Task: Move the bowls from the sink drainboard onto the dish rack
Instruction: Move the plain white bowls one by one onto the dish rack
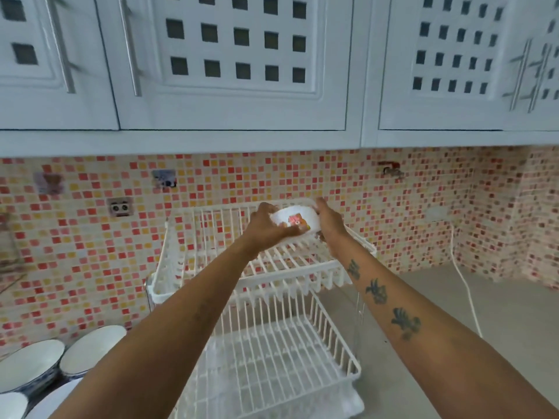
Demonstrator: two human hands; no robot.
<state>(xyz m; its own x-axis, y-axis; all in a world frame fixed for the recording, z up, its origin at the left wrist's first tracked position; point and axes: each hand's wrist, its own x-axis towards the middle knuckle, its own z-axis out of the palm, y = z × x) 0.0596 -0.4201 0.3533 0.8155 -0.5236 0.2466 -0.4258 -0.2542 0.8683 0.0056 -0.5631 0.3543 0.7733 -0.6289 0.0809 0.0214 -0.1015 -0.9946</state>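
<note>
**Bowl held over the top tier of the rack**

Both arms reach out toward a white two-tier dish rack (263, 297) standing on the counter against a mosaic-tiled wall (90, 237). Between the two hands sits a small white bowl (298, 220) with a pink and orange picture on its side. The left hand (266, 225) cups the bowl from the left, fingers curled around its near lower edge, thumb up at the rim. The right hand (331, 222) presses against the opposite side, fingers wrapped over the far rim. So the bowl is clasped from both sides, its wall facing me, tilted, just above the wires of the upper tier; whether it touches them I cannot tell. The lower tier holds nothing I can make out. Down at the lower left, several more bowls (90, 349) with white insides and dark patterned outsides stand close together.
</note>
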